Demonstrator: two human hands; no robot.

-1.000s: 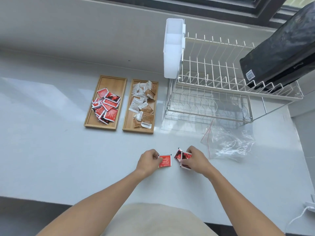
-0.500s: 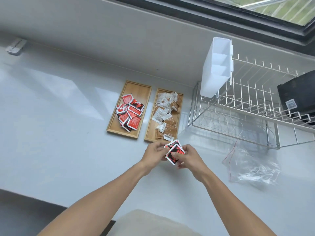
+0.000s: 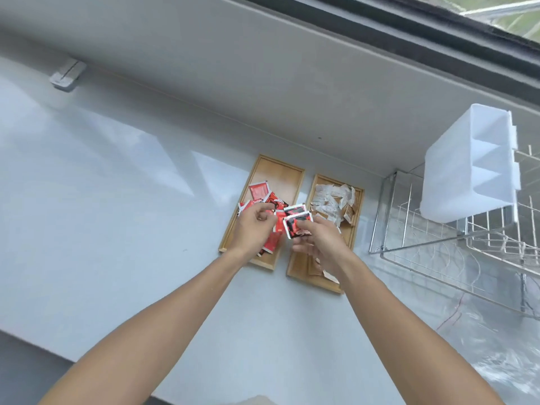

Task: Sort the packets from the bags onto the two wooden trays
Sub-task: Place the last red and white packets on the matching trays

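Two wooden trays lie side by side on the white counter. The left tray [image 3: 280, 171] holds a pile of red packets [image 3: 258, 190]. In the right tray [image 3: 358, 220] lie white and brown packets [image 3: 333, 201]. My right hand [image 3: 320, 244] holds red and black packets [image 3: 296, 225] between the two trays, above their near halves. My left hand [image 3: 252, 229] hovers over the left tray's pile, fingers curled at the red packets; whether it holds one is hard to tell.
A wire dish rack [image 3: 467, 244] with a white plastic caddy [image 3: 467, 168] stands to the right of the trays. A clear plastic bag [image 3: 496, 355] lies at the near right. A small white fitting [image 3: 67, 73] sits on the wall at far left.
Both hands have moved from the counter in front of the trays up over them, carrying the red packets. The view has swung left and forward.
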